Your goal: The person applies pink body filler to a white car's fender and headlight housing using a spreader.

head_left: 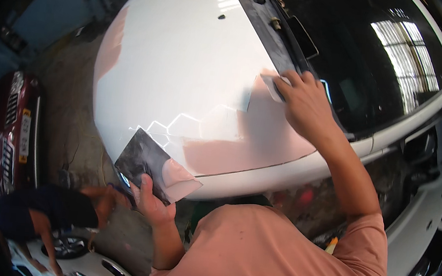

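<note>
My left hand (154,201) holds a dark square board (137,154) with a mound of pink paste (177,181) at one corner, over the near left edge of a white car hood (175,64). My right hand (306,106) grips a thin, pale spreader (270,86) against the hood's rear near corner, at the upper tip of a pink filler patch (208,155) that runs along the near edge; the fingers partly hide the tool. Another pink patch (112,37) lies along the hood's far left edge.
The dark windshield (346,49) is right of the hood. A dark red car (2,117) stands at left, a silver car (420,221) at right. A co-worker (38,211) bends over a white car part and wheel (69,247) at lower left.
</note>
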Tool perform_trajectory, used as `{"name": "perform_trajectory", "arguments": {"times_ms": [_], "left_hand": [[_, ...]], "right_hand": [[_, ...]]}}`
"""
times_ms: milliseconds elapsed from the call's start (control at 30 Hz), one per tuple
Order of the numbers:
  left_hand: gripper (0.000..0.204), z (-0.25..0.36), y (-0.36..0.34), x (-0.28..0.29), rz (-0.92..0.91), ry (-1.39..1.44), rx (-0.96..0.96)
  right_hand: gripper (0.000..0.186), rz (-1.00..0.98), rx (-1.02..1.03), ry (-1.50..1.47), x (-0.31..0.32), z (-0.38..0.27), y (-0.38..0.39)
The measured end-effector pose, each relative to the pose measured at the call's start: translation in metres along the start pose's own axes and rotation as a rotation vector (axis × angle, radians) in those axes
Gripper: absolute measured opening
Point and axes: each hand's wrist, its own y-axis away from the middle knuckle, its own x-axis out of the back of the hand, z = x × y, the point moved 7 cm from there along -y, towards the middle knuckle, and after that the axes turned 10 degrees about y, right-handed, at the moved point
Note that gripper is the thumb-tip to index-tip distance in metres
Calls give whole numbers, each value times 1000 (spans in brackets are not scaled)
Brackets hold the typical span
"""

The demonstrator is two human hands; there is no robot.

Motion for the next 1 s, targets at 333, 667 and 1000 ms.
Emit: {"name": "perform_trajectory", "arguments": {"times_ms": [333,667,1000], "left_hand": [[61,3,-49,29,-129,139,372],[59,-15,-78,30,-166,98,533],[55,-27,-71,22,-183,212,653]], "right_hand": [[24,-268,-136,212,-65,-28,-53],[24,-279,-107,7,1,-165,58],[59,-72,-592,-800,71,-156,161]]}}
